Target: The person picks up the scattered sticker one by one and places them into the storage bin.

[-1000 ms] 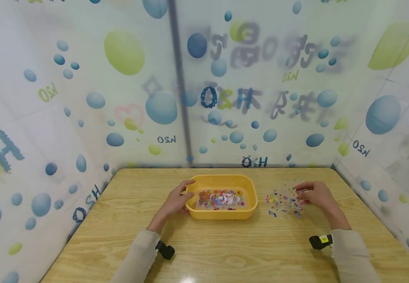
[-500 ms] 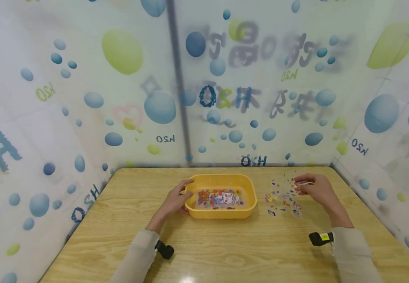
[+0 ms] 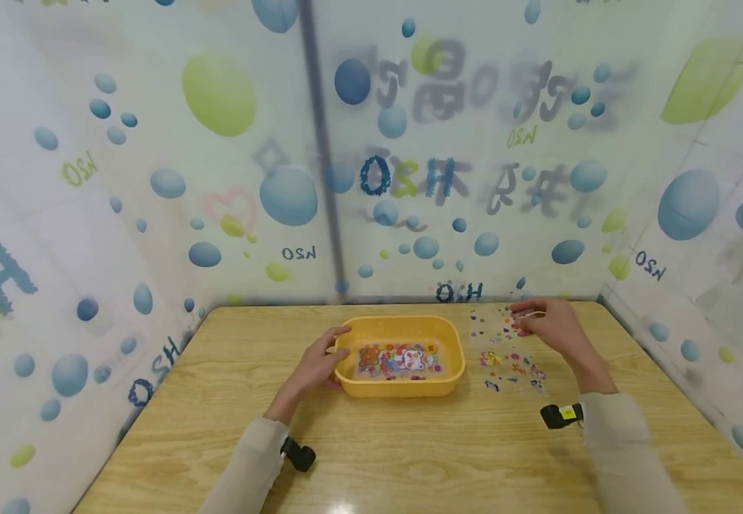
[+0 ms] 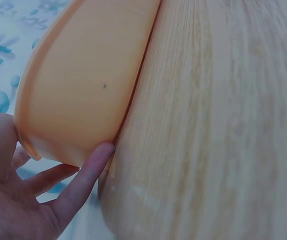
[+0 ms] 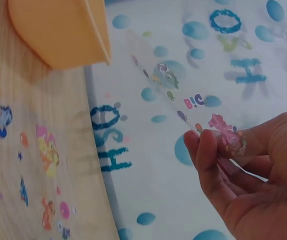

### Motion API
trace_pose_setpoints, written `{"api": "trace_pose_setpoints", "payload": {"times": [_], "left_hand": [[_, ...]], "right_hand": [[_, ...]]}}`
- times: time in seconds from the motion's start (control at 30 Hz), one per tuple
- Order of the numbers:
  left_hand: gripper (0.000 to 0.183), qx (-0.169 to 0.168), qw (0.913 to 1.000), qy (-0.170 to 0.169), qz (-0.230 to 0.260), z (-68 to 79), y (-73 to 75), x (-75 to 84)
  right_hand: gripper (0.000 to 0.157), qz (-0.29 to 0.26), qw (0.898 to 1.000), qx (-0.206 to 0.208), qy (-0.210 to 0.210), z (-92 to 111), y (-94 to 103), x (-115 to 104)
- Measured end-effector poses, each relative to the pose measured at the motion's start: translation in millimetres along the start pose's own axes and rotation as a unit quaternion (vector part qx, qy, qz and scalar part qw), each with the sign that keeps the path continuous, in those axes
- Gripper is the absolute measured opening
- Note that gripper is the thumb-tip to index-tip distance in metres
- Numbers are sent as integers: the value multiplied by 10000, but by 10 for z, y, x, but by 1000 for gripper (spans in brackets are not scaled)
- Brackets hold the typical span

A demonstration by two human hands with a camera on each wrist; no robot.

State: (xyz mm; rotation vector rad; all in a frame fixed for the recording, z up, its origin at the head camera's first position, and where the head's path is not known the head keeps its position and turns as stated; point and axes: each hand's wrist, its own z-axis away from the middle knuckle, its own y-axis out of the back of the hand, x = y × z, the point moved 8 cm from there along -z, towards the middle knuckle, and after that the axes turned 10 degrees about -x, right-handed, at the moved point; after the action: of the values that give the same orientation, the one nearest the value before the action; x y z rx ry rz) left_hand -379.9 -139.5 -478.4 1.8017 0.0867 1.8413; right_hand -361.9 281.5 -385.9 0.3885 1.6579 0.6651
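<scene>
A yellow plastic tub (image 3: 400,387) stands mid-table with a colourful sticker sheet (image 3: 399,359) lying inside. My left hand (image 3: 317,364) grips the tub's left end, thumb over the rim and fingers against its outer wall (image 4: 91,170). My right hand (image 3: 541,319) is raised over the table's far right and pinches a clear sticker sheet (image 5: 183,100) by its edge; that sheet (image 3: 489,321) hangs in the air, tilted. Another clear sticker sheet (image 3: 514,370) lies flat on the wood right of the tub, also visible in the right wrist view (image 5: 38,170).
The wooden table (image 3: 410,457) is boxed in by translucent curtain walls (image 3: 230,178) printed with blue and green bubbles on three sides. A dark pole (image 3: 322,150) runs up behind the back curtain.
My right hand has lifted a clear sticker sheet off the table and carried it up and toward the far edge. The left hand and the tub have stayed put.
</scene>
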Motion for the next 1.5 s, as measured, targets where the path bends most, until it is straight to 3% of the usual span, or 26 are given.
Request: {"api": "trace_pose_setpoints", "payload": {"times": [0.23, 0.43, 0.87, 1.1, 1.3, 1.5], "left_hand": [[46, 16, 10000, -70, 17, 9, 10, 11], [46, -32, 9999, -83, 82, -5, -4, -16], [45, 46, 10000, -75, 2, -3, 5, -10], [48, -60, 9999, -100, 64, 81, -26, 109], [46, -20, 9999, -158, 64, 28, -15, 20], [48, -163, 9996, -133, 200, 73, -17, 78]], "right_hand": [[27, -65, 9991, -301, 294, -150, -221, -290], [28, -144, 9978, -484, 428, -253, -394, -383], [22, -114, 9959, -849, 306, -425, -879, -568], [19, -46, 9936, -1100, 235, -504, -1141, -729], [21, 390, 9905, -1313, 152, -578, -1339, -898], [23, 477, 9870, -1536, 44, -644, -1507, -1033]]}}
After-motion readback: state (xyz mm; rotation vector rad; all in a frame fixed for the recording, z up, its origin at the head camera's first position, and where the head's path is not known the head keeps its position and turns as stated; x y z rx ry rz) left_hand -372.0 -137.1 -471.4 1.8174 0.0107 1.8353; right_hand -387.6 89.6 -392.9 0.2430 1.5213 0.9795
